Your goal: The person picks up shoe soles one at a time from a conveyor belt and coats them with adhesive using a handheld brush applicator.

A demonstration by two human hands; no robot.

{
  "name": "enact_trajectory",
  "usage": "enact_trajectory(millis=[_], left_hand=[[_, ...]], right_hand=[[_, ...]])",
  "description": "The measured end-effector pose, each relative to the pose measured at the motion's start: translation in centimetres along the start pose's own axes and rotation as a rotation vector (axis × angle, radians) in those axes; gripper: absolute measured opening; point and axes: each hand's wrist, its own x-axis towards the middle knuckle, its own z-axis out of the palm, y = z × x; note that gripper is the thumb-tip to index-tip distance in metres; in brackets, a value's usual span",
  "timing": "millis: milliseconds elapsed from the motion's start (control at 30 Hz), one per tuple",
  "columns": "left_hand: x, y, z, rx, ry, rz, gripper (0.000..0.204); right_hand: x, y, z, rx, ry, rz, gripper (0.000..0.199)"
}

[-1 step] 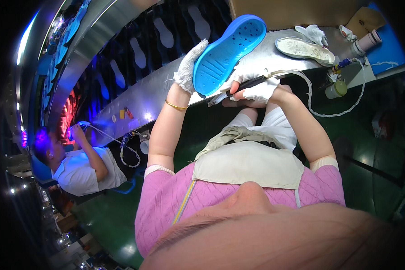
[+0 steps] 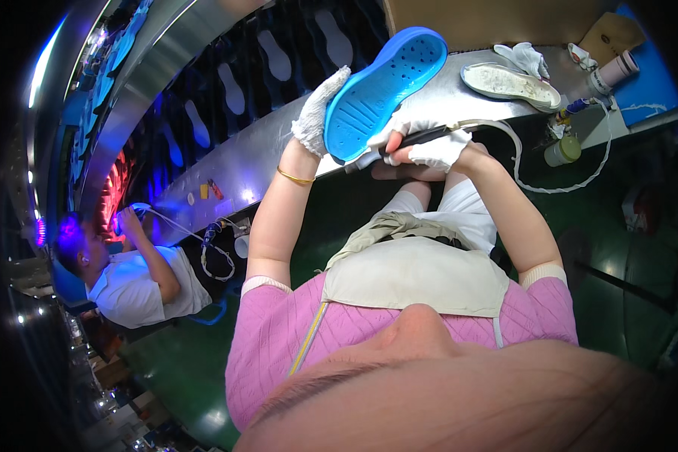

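Observation:
My left hand [image 2: 318, 113], in a white knit glove, is closed on the left edge of a bright blue shoe sole [image 2: 377, 102]. The sole is tilted over the bench edge, its hollow, holed inner side facing up. My right hand [image 2: 433, 147], in a white glove with bare fingertips, grips a dark-handled hand tool [image 2: 426, 136]. The tool's pale front end lies just under the sole's lower end; whether they touch I cannot tell. A pale hose [image 2: 518, 154] runs from its back, loops below the bench and rises to a fitting on the right.
A metal bench [image 2: 260, 143] runs across, holding a whitish sole [image 2: 508, 84] and crumpled white cloth [image 2: 523, 58]. Behind it, dark racks carry several soles [image 2: 275, 56]. A jar [image 2: 563, 151] hangs at the right edge. At left, a co-worker [image 2: 147, 282] holds a hosed tool.
The blue sole has shifted down very slightly. The tool in my right hand has turned a little, and its front end shows more clearly below the sole.

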Motion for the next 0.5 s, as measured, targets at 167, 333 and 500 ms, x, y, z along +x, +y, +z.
enact_trajectory(millis=[167,333,500], left_hand=[[0.6,0.3,-0.1,0.090,-0.059,-0.129,0.044],[0.7,-0.3,-0.3,0.147,-0.125,-0.154,0.046],[0.6,-0.2,-0.3,0.201,-0.135,-0.185,0.049]], right_hand=[[0.3,-1.1,0.0,-0.538,0.083,-0.058,0.013],[0.5,-2.5,-1.7,-0.636,0.049,-0.241,0.011],[-0.3,-3.5,-2.7,-0.901,0.042,-0.193,0.008]])
